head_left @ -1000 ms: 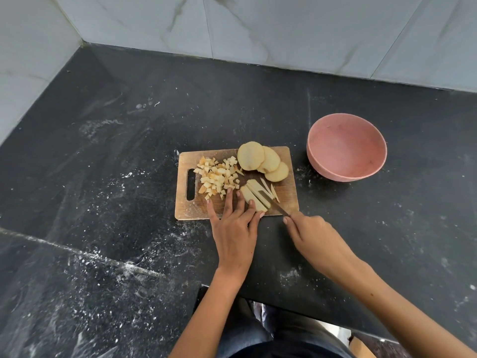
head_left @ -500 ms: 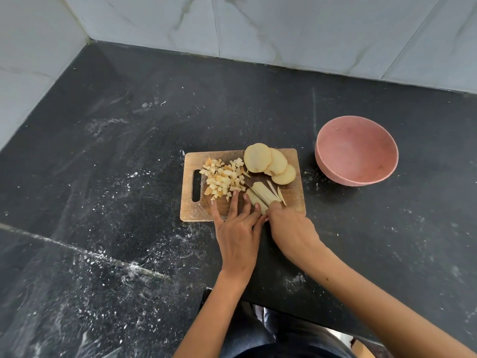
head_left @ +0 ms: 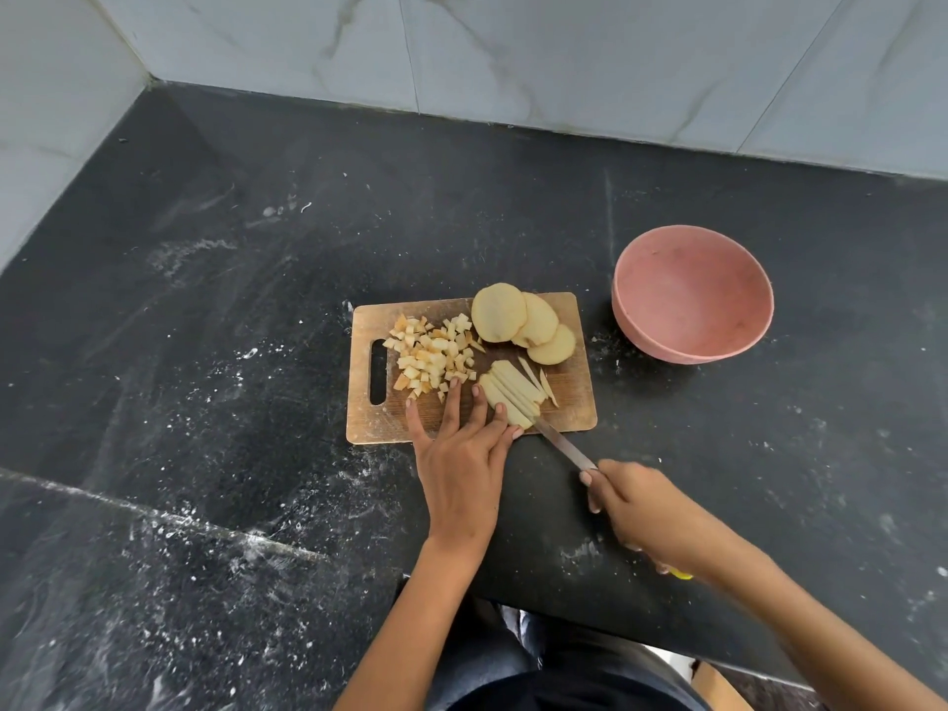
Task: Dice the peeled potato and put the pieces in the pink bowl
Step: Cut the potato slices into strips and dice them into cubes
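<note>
While the left hand (head_left: 464, 454) lies flat, fingers straight, on pale potato strips (head_left: 513, 395), the right hand's (head_left: 638, 510) grip wraps a thin silver knife (head_left: 561, 446), far from the round pink bowl (head_left: 692, 297).

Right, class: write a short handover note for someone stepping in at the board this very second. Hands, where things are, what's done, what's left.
Left hand: fingers flat, steadying the strips on the board.
Right hand: grips the knife, blade tip at the strips' near end.
Done: a pile of dice at the board's left; one slice cut into strips.
Left: dice the strips, cut up the three slices at the board's far edge, move everything into the bowl, which holds nothing yet.
</note>
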A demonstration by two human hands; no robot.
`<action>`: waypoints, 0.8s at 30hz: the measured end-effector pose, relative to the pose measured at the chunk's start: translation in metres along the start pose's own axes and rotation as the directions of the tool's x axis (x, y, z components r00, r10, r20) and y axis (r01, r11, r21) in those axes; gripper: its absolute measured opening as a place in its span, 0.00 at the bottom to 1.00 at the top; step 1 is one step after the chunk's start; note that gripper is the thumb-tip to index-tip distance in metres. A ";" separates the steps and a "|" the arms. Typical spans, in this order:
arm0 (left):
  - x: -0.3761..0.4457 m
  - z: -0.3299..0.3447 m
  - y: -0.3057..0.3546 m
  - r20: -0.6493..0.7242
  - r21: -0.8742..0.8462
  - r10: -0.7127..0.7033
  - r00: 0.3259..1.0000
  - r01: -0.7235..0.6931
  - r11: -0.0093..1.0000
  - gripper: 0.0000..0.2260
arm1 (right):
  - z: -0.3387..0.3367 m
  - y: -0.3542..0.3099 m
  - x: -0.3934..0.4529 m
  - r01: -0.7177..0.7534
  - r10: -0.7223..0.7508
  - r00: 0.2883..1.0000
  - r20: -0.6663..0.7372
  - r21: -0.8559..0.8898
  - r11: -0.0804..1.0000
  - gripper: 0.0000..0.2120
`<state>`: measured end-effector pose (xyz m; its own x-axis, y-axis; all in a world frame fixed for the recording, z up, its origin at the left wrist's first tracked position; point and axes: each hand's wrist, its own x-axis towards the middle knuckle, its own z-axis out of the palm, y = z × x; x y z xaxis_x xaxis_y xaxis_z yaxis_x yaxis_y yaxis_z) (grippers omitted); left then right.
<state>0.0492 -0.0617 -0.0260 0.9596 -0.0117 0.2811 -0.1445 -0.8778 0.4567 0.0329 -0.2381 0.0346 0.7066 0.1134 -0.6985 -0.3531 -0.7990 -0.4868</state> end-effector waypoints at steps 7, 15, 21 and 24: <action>-0.004 0.001 0.001 0.007 -0.052 -0.022 1.000 0.022 0.998 0.09 | -0.007 -0.014 -0.002 0.148 -0.163 0.974 -0.158 -0.107 0.983 0.15; -0.007 0.002 0.001 -0.018 -0.087 -0.039 0.999 0.038 0.995 0.10 | 0.008 -0.046 0.017 0.183 -0.242 0.952 -0.187 -0.285 0.941 0.14; -0.006 -0.001 0.002 -0.010 -0.089 -0.056 0.998 0.055 0.994 0.10 | 0.013 -0.048 0.025 0.154 -0.223 0.959 -0.172 -0.341 0.927 0.10; -0.005 -0.002 0.003 0.011 -0.059 -0.051 0.999 0.052 0.997 0.10 | 0.017 -0.052 0.033 0.107 -0.193 0.964 -0.182 -0.397 0.912 0.05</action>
<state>0.0439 -0.0630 -0.0241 0.9683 0.0283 0.2481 -0.1085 -0.8472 0.5200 0.0644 -0.1826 0.0279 0.8610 0.1559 -0.4841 -0.0026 -0.9505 -0.3108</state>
